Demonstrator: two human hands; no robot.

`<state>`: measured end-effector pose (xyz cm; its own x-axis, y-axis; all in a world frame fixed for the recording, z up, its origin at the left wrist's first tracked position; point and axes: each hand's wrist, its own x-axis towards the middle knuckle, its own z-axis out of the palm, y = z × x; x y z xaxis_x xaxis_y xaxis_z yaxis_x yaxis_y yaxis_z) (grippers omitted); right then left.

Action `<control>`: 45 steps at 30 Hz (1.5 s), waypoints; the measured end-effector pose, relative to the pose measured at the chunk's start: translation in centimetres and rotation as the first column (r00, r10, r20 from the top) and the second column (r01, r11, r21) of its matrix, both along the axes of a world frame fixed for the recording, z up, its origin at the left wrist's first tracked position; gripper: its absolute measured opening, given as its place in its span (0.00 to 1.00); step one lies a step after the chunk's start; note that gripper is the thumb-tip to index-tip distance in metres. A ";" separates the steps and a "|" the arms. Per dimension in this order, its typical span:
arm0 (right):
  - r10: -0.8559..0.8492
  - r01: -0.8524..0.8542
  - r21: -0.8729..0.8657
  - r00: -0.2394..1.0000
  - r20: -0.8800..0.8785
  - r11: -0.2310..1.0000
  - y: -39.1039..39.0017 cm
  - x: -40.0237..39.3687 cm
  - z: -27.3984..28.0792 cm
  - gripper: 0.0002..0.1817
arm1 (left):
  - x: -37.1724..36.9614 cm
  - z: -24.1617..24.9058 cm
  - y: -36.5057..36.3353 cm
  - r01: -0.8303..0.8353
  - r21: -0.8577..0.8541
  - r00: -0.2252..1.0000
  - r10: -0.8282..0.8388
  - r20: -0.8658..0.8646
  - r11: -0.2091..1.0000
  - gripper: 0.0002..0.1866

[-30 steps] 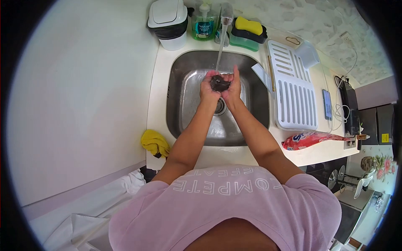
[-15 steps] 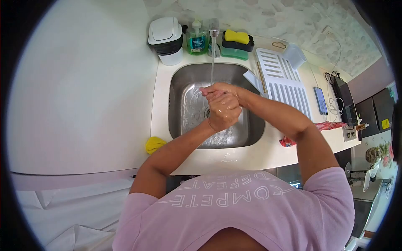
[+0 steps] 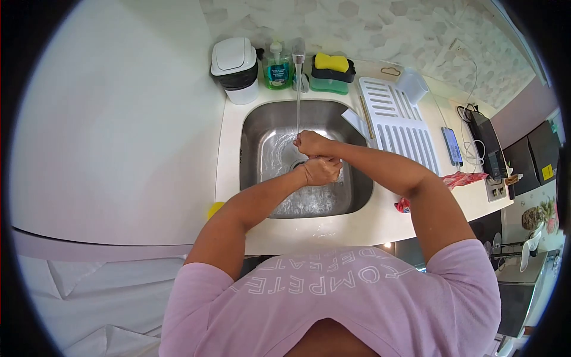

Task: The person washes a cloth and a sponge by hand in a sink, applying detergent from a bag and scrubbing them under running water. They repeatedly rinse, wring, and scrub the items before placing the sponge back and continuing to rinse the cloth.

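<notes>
My right hand is curled closed at the foot of the water stream, over the steel sink. Just below it, my left hand is also closed, its fingers bent close under my right wrist. Whether those fingers press on the wrist is hidden by the right forearm. Both hands look wet, and no object shows in either. Water runs from the faucet and ripples across the basin floor around the partly covered drain.
Behind the sink stand a white lidded bin, a green soap bottle and a yellow sponge on a dark holder. To the right are a white dish rack, a phone and a red plastic bag. A yellow cloth lies left.
The hands were clasped together near the stream. Now they are apart: the left has slid down toward the right wrist, and the right is in the water.
</notes>
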<state>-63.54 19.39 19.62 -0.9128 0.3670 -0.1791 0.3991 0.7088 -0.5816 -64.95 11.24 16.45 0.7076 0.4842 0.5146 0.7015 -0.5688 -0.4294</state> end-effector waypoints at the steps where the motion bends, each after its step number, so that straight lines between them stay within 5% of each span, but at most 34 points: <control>1: -0.005 0.007 0.088 1.000 -0.024 0.996 0.2 -0.2 -0.4 0.15 | 0.0 -0.1 0.3 0.003 0.001 1.000 -0.003 -0.004 1.000 0.08; 4: -0.065 0.049 0.175 0.994 0.090 0.983 0.3 -0.1 -0.8 0.14 | 0.3 -0.2 0.9 -0.118 -0.092 0.974 0.097 -0.203 0.989 0.08; 6: -0.120 0.103 0.163 0.988 0.094 0.981 0.8 0.0 -0.7 0.14 | 0.2 -0.4 1.7 -0.218 -0.320 0.950 0.125 -0.287 0.922 0.08; 10: -0.271 0.287 0.196 0.957 -0.104 0.938 3.6 0.8 -1.4 0.18 | -1.4 -1.2 3.3 -0.161 -0.368 0.981 0.108 -0.161 0.916 0.07; 12: -0.184 0.195 -0.278 0.981 0.065 0.941 5.8 2.5 0.0 0.20 | -2.0 0.4 4.3 0.137 -0.357 0.989 -0.149 -0.004 0.924 0.06; 13: -0.245 0.254 -0.556 0.965 0.091 0.792 5.3 4.1 1.8 0.22 | -2.0 1.2 4.2 0.139 -0.358 0.988 -0.153 -0.011 0.923 0.06; 15: -0.314 0.264 -0.613 0.949 0.028 0.745 6.0 5.7 -0.2 0.19 | -1.4 2.8 3.7 0.203 -0.667 0.973 -0.073 0.219 0.716 0.08; 16: -0.376 0.265 -0.665 0.926 -0.025 0.699 6.5 6.4 -1.6 0.17 | -1.2 3.7 3.6 0.205 -0.668 0.974 -0.079 0.213 0.715 0.08; 17: -0.380 0.265 -0.664 0.925 -0.030 0.699 6.6 7.3 -3.2 0.17 | -1.2 4.6 3.5 0.294 -0.755 0.918 0.048 0.394 0.586 0.09; 18: -0.538 0.298 -0.785 0.841 -0.053 0.543 6.5 8.2 -4.8 0.15 | -1.3 5.9 3.4 0.403 -0.796 0.821 0.206 0.533 0.452 0.11; 19: -0.679 0.290 -0.883 0.733 -0.043 0.369 5.9 8.9 -5.9 0.14 | -1.9 8.3 4.2 0.493 -0.759 0.773 0.186 0.606 0.425 0.09; 20: -0.679 0.289 -0.883 0.733 -0.046 0.371 5.0 9.4 -6.3 0.14 | -2.8 8.2 5.7 0.437 -0.748 0.741 0.271 0.614 0.499 0.09; 22: -0.867 0.236 -0.968 0.462 0.185 -0.081 2.5 9.6 -6.7 0.13 | -4.1 9.0 9.4 0.259 -0.704 0.652 0.419 0.632 0.661 0.09; 23: -0.869 0.234 -0.969 0.460 0.183 -0.081 1.7 9.7 -7.3 0.13 | -4.5 9.8 11.6 0.133 -0.665 0.592 0.479 0.648 0.735 0.10; 25: -0.822 -0.122 -0.911 0.491 0.289 -0.393 0.3 9.7 -8.7 0.13 | -6.1 10.4 16.5 -0.144 -0.379 0.659 0.374 0.653 0.914 0.12; 27: -0.823 -0.157 -0.886 0.468 0.322 -0.436 -1.7 10.0 -7.6 0.12 | -7.5 10.8 21.3 -0.457 -0.429 0.634 0.624 0.458 0.779 0.21; 28: -0.821 -0.190 -0.859 0.447 0.356 -0.475 -2.3 10.0 -7.3 0.12 | -8.0 11.2 22.8 -0.456 -0.425 0.638 0.620 0.457 0.782 0.21; 30: -0.806 -0.211 -0.833 0.452 0.381 -0.512 -2.8 10.0 -8.2 0.12 | -9.1 11.6 25.0 -0.673 -0.459 0.614 0.784 0.091 0.580 0.35; 33: -0.802 -0.253 -0.810 0.463 0.379 -0.529 -2.7 10.1 -7.2 0.13 | -10.6 11.3 26.9 -0.643 -0.552 0.678 0.730 -0.087 0.531 0.48; 40: -0.803 -0.237 -0.838 0.494 0.332 -0.492 -2.7 9.6 -7.1 0.14 | -10.1 11.7 26.5 -0.724 -0.561 0.604 0.762 -0.233 0.402 0.55; 43: -0.809 -0.272 -0.826 0.491 0.323 -0.494 -2.6 9.3 -6.5 0.13 | -10.2 11.4 26.1 -0.728 -0.535 0.592 0.787 -0.175 0.429 0.53; 45: -0.806 -0.276 -0.819 0.492 0.329 -0.503 -2.6 9.3 -5.7 0.12 | -10.1 11.6 26.1 -0.626 -0.680 0.608 0.785 -0.120 0.381 0.50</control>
